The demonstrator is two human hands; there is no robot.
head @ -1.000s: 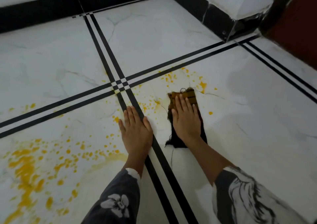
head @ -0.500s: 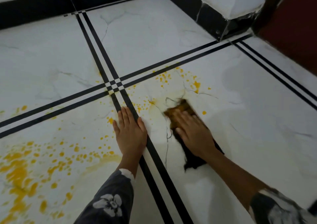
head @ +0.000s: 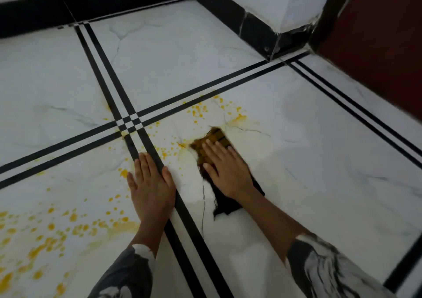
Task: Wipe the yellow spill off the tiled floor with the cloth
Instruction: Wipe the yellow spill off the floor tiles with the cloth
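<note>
A dark cloth [head: 225,203], stained yellow-brown at its far end, lies flat on the white marble tiled floor [head: 319,160]. My right hand [head: 226,169] presses down on the cloth with fingers together, pointing up and left. My left hand [head: 150,183] rests flat on the floor beside the double black tile lines, holding nothing. Yellow spill [head: 203,112] dots the tile just beyond the cloth. More small drops lie between my hands. A much heavier patch of yellow spill [head: 52,231] spreads over the tile at the lower left.
Double black inlay lines [head: 130,123] cross just beyond my left hand. A black skirting [head: 114,3] runs along the far wall. A wall corner [head: 271,39] juts out at upper right, with a dark red surface [head: 376,53] beside it.
My right hand swept the cloth back toward me and to the left, then pushed it forward again. Some drops near the cloth have turned to a faint smear. My left hand stayed planted.
</note>
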